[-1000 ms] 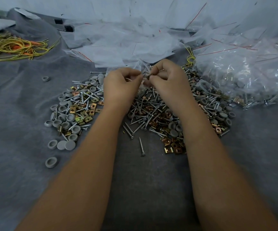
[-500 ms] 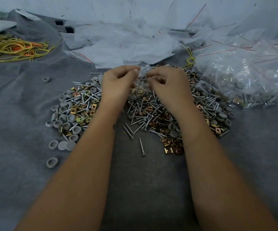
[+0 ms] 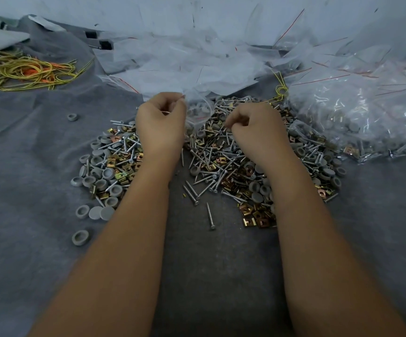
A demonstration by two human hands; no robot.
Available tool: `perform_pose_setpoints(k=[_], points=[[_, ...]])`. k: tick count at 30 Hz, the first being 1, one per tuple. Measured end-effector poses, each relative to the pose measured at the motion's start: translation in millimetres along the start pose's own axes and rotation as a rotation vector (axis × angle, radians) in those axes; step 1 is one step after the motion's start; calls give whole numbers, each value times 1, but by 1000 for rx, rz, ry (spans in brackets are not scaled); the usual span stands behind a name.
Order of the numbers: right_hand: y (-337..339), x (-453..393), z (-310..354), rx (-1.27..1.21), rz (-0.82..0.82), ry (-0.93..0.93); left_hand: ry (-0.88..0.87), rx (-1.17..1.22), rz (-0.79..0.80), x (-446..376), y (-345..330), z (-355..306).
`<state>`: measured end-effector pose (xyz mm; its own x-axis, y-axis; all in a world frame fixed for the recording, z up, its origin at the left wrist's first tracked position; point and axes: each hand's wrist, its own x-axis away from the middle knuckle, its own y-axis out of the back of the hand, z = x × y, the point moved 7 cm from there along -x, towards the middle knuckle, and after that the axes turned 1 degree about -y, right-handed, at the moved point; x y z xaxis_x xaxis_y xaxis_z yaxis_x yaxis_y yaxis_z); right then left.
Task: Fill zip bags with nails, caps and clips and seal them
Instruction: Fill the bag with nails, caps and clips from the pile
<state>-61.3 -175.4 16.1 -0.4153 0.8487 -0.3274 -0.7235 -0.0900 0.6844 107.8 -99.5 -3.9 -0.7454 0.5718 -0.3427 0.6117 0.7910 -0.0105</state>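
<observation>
Clear plastic zip bag (image 3: 198, 110) is pinched by the left hand (image 3: 160, 122), held ready for filling; right hand (image 3: 255, 122) is curled over the nails (image 3: 211, 154), contents unclear

One head-worn camera looks forward and down, close over the grey cloth (image 3: 26, 190)

body: two bare forearms | left hand (image 3: 161, 125), right hand (image 3: 257, 128) ungloved | no sleeves, jewellery

Clear zip bag (image 3: 198, 113) above mixed nails, caps, clips (image 3: 223, 164)
</observation>
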Motion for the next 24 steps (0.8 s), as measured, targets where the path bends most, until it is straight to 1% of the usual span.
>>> perform_pose_setpoints(k=[2,3,4,5,6,8,9,10,13,15,17,20,24], points=[[-4,1,1,127,101,-17,-53,12,-114,-1,10,-6],[-7,2,0,198,167,-29,-71,12,-150,0,14,-9],[-9,3,-1,268,235,-42,-71,24,-151,0,15,-10],[-12,5,-3,327,299,-57,-43,50,-104,0,13,-10],[-14,6,-4,362,349,-69,15,86,-19,0,7,-7],[-15,8,-4,344,387,-79,182,177,144,1,-6,0],[-14,8,-4,319,379,-77,250,229,181,2,-9,3],[-12,7,-4,303,362,-70,291,288,177,2,-9,5],[-11,5,-5,287,312,-39,314,462,40,-2,2,9],[-11,4,-7,290,273,-18,310,505,-43,-1,9,10],[-10,3,-8,310,223,4,277,442,-66,-1,11,8],[-6,1,-8,303,149,16,185,298,-13,2,2,-2],[0,-2,-10,321,59,10,157,254,2,5,-2,-4]])
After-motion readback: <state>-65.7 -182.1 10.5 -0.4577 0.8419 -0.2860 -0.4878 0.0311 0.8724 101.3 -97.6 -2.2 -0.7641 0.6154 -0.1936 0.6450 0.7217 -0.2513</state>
